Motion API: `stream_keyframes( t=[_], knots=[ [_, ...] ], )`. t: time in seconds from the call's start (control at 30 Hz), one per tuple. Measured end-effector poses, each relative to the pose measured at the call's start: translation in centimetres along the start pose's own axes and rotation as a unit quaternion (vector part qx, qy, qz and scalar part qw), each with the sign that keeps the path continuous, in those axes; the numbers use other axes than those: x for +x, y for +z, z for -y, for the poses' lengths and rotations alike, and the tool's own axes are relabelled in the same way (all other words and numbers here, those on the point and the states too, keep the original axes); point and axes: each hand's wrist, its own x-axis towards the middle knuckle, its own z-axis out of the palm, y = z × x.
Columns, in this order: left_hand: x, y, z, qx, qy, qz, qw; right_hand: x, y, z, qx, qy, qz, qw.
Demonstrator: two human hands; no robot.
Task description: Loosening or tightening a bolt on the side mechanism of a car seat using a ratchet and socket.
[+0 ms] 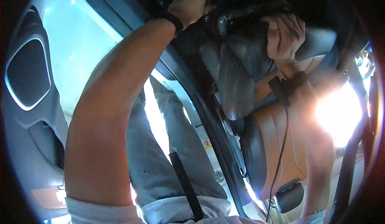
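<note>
At the top, my left hand [188, 8] reaches into the dark area beside the door opening. Its fingers are closed; what they hold, if anything, is lost in shadow. Farther right, my right hand [285, 37] is against a black and tan leather car seat [276, 140], close to its dark padded part. The fingers are curled in, and I cannot make out anything between them. Dark bands circle both wrists, and a thin black cable [280, 156] hangs down from the right one [288, 87].
An open car door with a round-cornered speaker grille [30, 73] stands at the left. The dark door sill [208, 132] runs diagonally between my legs [176, 152] and the seat. Strong light glares at the right, near a dark belt-like strap [349, 168].
</note>
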Motion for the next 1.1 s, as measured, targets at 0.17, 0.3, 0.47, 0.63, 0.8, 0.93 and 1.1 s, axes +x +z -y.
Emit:
stream_keyframes(
  t=[0.17, 0.3, 0.47, 0.63, 0.8, 0.93, 1.1],
  knots=[
    [2.3, 3.3, -5.7, -0.335, -0.342, -0.065, 0.875, 0.1, -1.2, -1.1, -0.02, -0.019, -0.008, 1.0],
    [1.2, 2.0, -3.9, -0.118, -0.165, -0.02, 0.979, 0.1, -0.7, -0.4, -0.017, -0.006, 0.009, 1.0],
    [0.7, 0.8, -0.5, -0.076, 0.008, 0.0, 0.997, 0.4, -1.2, -0.9, -0.019, -0.023, -0.004, 1.0],
    [1.9, 3.1, -2.1, -0.168, -0.18, -0.036, 0.968, 0.5, -0.9, -0.3, -0.021, 0.005, 0.024, 0.999],
    [0.2, 3.1, -4.6, -0.232, -0.263, -0.076, 0.933, 0.1, -0.5, -0.5, -0.016, -0.011, 0.005, 1.0],
    [0.7, 1.3, -1.2, -0.107, -0.013, -0.007, 0.994, 0.3, -1.7, -0.9, -0.025, -0.012, 0.015, 0.999],
    [0.8, 1.9, 1.4, -0.08, 0.042, -0.04, 0.995, 0.2, -0.5, 0.0, -0.006, 0.002, 0.004, 1.0]
  ],
)
